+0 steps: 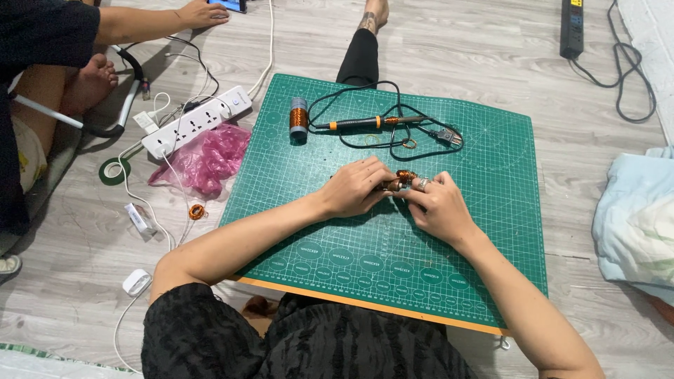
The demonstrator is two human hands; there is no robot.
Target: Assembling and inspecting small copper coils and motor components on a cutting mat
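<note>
Green cutting mat [491,210] carries a wire spool [299,118] and soldering iron [368,123].

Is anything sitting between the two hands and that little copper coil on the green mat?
No. The left hand and right hand meet at the small copper coil and pinch it from either side above the green cutting mat. The soldering iron, its cable and the wire spool lie farther up the mat, apart from the hands.

On my green cutting mat [491,175], at twelve o'clock, lie a soldering iron [368,123] and a copper wire spool [299,118]. At ten o'clock sit a white power strip [196,121] and a crumpled pink plastic bag [207,160]; a black one [571,28] lies at one o'clock.
</note>
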